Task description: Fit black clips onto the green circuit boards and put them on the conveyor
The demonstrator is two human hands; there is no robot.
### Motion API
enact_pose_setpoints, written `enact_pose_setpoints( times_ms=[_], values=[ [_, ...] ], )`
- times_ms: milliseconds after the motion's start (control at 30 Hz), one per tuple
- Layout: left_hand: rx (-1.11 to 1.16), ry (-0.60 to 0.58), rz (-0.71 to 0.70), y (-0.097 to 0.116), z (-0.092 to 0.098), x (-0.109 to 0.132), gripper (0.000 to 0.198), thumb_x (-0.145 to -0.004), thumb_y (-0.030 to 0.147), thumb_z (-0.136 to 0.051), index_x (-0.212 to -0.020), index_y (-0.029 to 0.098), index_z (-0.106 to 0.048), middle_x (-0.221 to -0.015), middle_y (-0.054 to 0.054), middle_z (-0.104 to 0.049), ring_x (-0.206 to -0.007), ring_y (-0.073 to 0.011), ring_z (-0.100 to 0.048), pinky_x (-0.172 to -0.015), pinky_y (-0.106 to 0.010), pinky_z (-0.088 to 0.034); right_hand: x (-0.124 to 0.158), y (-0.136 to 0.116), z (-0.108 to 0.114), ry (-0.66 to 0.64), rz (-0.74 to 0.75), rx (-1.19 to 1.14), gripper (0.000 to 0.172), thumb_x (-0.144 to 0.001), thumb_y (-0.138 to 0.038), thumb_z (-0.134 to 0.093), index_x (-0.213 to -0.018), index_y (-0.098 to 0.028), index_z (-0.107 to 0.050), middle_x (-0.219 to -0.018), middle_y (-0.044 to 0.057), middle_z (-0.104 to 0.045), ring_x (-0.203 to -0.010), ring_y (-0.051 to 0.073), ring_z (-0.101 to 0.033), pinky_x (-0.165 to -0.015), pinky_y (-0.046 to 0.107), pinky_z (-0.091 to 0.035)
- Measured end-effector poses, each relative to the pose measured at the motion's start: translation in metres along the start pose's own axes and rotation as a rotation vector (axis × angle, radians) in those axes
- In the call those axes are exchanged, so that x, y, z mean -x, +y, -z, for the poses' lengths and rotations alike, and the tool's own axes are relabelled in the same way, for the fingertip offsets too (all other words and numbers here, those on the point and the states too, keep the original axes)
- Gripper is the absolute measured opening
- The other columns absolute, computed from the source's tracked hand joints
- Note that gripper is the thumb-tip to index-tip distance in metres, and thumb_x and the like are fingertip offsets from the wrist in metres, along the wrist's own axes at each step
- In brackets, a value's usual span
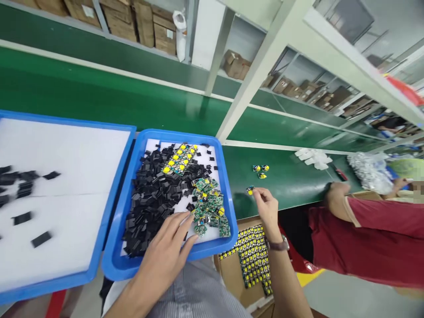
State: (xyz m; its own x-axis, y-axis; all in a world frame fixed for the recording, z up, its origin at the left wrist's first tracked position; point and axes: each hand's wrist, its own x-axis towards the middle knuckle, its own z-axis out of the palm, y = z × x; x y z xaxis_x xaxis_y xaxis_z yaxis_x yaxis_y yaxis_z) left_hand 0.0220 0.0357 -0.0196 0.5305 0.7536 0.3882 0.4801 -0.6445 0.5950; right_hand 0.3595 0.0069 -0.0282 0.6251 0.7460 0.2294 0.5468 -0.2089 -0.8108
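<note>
**Tiny parts, dead easy to lose one here**

Right hand [265, 207] pinched shut on a small yellow-topped part [250, 190], just above the green bench [288, 185], near three more parts [261, 171] lying there. Left hand [168, 247] open, fingers spread over the near rim of the blue tray [114, 263], fingertips at the green boards [208, 205]. Could easily slip out of that two-finger pinch and skitter off the smooth bench. Could also snag a knobbly board and drag the heap of flat matte black squares [152, 203] about. Glossy plastic tray, white liner, probably slidey too
</note>
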Motion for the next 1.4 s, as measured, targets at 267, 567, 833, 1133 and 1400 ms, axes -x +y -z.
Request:
enact_pose_setpoints(
  times_ms=[267,567,833,1133,1400],
  values=[
    [-0.197,-0.065,-0.005,-0.008,-0.001,-0.006,0.033,-0.106,0.031,-0.051,-0.132,0.015,-0.063,-0.125,-0.013,-0.07,-0.117,-0.0317,-0.066,-0.101,-0.051,-0.059,-0.068,0.048,0.027,0.168,0.035,0.186,0.049,-0.092,-0.059,-0.061,-0.089,-0.012,-0.073,-0.092,0.015,-0.073,-0.085,0.028,-0.067,-0.085,0.048,-0.053],
    [-0.083,-0.167,0.075,-0.004,-0.016,-0.028,0.032,-0.099,0.013,-0.057,-0.129,0.015,-0.067,-0.11,-0.011,-0.072,-0.105,-0.0312,-0.067,-0.096,-0.052,-0.06,0.012,-0.059,-0.038,-0.39,0.496,-0.003,0.018,-0.097,-0.034,-0.068,-0.11,-0.025,-0.077,-0.114,0.009,-0.075,-0.109,0.026,-0.069,-0.1,0.045,-0.056],
    [0.014,0.056,0.239,-0.029,0.031,0.005,0.021,-0.105,0.018,-0.053,-0.117,0.018,-0.069,-0.107,-0.007,-0.069,-0.1,-0.0196,-0.069,-0.091,-0.033,-0.058,0.035,-0.108,-0.077,-0.677,0.906,0.276,0.016,-0.102,-0.016,-0.059,-0.108,-0.018,-0.074,-0.109,0.011,-0.073,-0.111,0.03,-0.06,-0.094,0.048,-0.052],
    [-0.149,-0.084,0.161,-0.018,0.005,-0.018,0.042,-0.093,0.015,-0.067,-0.134,0.008,-0.063,-0.11,-0.018,-0.074,-0.108,-0.0371,-0.062,-0.093,-0.056,-0.057,0.035,-0.115,-0.116,-0.867,1.084,0.55,0.009,-0.09,-0.008,-0.07,-0.091,-0.016,-0.074,-0.088,0.01,-0.073,-0.099,0.031,-0.059,-0.096,0.049,-0.044],
    [0.022,0.129,0.214,-0.021,0.014,-0.011,0.041,-0.098,0.014,-0.055,-0.139,0.015,-0.058,-0.125,-0.014,-0.07,-0.12,-0.029,-0.063,-0.106,-0.048,-0.055,0.026,-0.119,-0.097,-0.789,0.999,0.433,0.018,-0.103,-0.017,-0.058,-0.116,-0.016,-0.071,-0.102,0.008,-0.075,-0.103,0.025,-0.06,-0.102,0.043,-0.042]
  ],
)
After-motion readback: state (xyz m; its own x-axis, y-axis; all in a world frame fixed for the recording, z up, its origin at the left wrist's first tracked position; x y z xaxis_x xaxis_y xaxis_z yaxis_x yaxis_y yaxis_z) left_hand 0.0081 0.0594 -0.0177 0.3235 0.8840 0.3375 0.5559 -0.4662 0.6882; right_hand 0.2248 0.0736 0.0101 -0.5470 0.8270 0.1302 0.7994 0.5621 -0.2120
